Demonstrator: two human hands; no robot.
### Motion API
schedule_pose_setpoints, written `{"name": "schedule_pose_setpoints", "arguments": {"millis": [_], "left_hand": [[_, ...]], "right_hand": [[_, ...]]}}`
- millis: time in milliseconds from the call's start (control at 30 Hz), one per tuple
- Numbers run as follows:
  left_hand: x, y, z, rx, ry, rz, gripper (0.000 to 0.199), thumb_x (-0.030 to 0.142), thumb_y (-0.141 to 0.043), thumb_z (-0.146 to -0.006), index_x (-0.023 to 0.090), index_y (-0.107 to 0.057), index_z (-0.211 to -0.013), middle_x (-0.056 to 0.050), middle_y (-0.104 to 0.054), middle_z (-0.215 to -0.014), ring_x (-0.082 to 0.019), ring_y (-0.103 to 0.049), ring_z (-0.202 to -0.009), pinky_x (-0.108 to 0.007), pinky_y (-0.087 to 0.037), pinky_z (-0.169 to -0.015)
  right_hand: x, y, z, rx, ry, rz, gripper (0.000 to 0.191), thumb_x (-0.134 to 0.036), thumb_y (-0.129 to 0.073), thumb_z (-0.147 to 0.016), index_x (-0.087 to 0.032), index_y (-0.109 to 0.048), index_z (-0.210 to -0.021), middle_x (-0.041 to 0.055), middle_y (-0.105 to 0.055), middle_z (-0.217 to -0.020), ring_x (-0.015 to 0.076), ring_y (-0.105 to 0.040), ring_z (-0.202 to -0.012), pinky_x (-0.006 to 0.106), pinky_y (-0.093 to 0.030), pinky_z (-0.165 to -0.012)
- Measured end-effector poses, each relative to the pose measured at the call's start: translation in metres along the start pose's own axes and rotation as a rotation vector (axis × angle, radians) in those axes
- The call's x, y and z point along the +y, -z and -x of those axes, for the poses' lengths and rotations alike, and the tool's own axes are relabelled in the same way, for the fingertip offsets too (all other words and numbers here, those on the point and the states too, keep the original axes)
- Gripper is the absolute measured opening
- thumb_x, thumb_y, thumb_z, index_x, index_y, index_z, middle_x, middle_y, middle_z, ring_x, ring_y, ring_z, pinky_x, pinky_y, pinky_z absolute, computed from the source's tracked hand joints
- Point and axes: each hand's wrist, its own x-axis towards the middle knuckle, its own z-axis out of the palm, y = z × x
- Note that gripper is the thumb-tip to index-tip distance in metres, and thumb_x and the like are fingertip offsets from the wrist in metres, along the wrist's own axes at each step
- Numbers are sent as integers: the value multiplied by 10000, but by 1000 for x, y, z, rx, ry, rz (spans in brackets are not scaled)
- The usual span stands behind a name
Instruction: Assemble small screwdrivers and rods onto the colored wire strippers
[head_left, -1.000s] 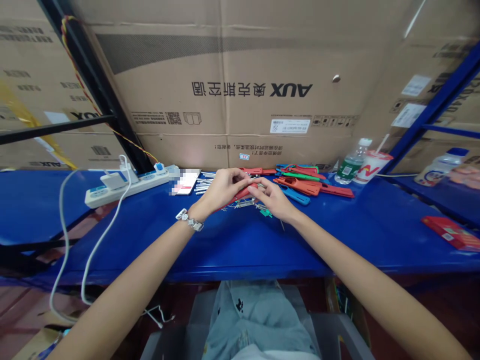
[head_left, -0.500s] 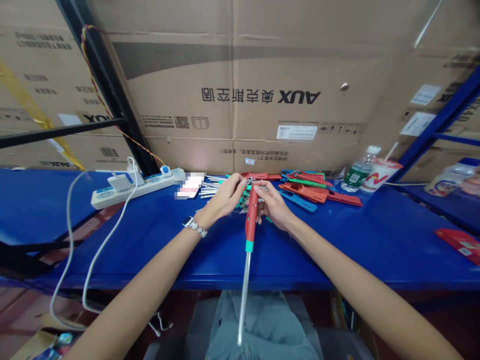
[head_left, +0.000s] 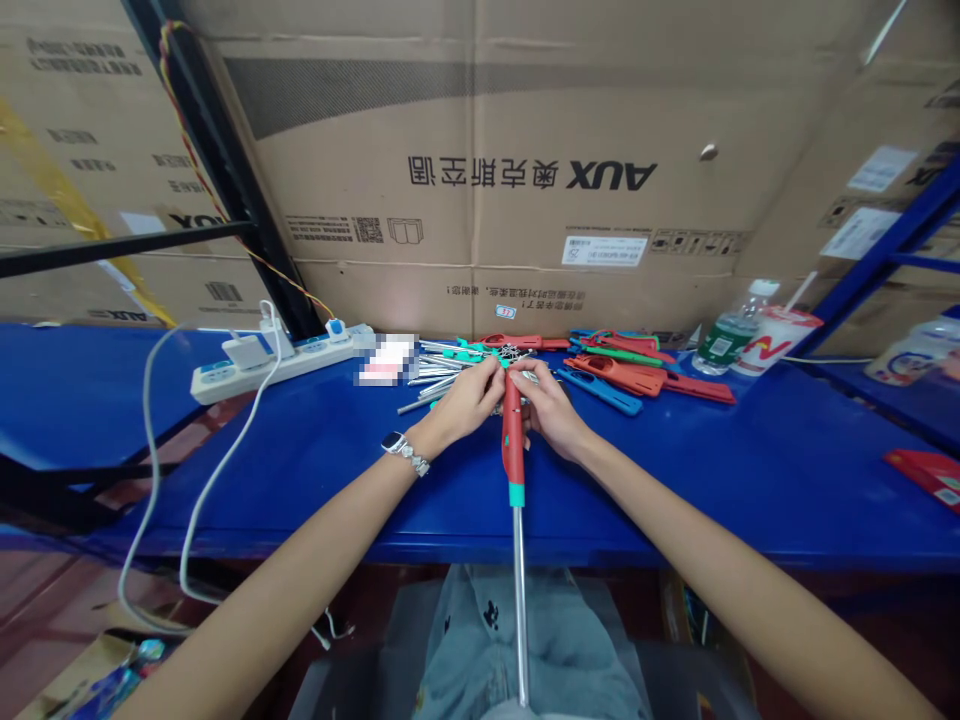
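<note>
A red lighter-like tool (head_left: 513, 440) with a green collar and a long metal tube points down toward my lap. My right hand (head_left: 551, 408) is closed around the upper end of its red handle. My left hand (head_left: 471, 398) has its fingers pinched together at the top end of the handle; what they hold, if anything, is too small to tell. Behind my hands lie metal tubes (head_left: 435, 371) with green ends. Red casings (head_left: 613, 376) and a blue casing (head_left: 600, 391) are piled to the right.
A white power strip (head_left: 300, 357) with cables stands at the left. At the right back are a water bottle (head_left: 731, 335) and a red-and-white cup (head_left: 776, 342). A red packet (head_left: 926, 478) lies at the far right. Large cardboard boxes (head_left: 480, 120) stand behind the blue table (head_left: 675, 500).
My left hand has come in to the top of the red handle. The tool's tube has swung from a slant to nearly straight. The view has shifted slightly.
</note>
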Motion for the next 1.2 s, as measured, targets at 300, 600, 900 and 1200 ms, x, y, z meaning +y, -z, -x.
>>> {"name": "schedule_pose_setpoints", "arguments": {"millis": [300, 600, 900, 1200], "left_hand": [[9, -4, 2, 61, 114, 41, 347, 429, -318, -1068, 215, -423, -815, 6, -495, -708, -167, -495, -643, -306, -377, -633], [1, -5, 2, 10, -31, -144, 224, 303, -278, -1066, 234, -340, -862, 6, -448, -731, -171, -474, -621, -327, -379, -626], [6, 0, 4, -26, -8, -107, 230, 331, -288, -1075, 230, -362, -881, -6, -496, -773, -182, -508, -661, -324, -375, -647], [1, 3, -1, -10, -31, -30, 255, 276, -402, -995, 229, -355, -748, 22, -483, -659, -151, -442, -592, -293, -337, -606]], "right_hand": [[-1, -2, 0, 47, -11, -28, 475, -591, -694, -811, -304, -403, -1053, -102, -549, -597, 157, -555, -366, 230, -393, -293], [-2, -1, 1, 38, -19, -62, 444, -548, -708, -809, -299, -430, -1050, -94, -576, -607, 164, -570, -372, 228, -397, -297], [-3, -1, 1, 56, -24, -90, 385, -509, -668, -832, -295, -439, -1056, -83, -581, -628, 170, -572, -391, 243, -408, -303], [-8, -2, 2, 59, -33, -152, 244, -391, -647, -863, -274, -521, -1036, -50, -620, -723, 145, -610, -506, 237, -452, -406]]}}
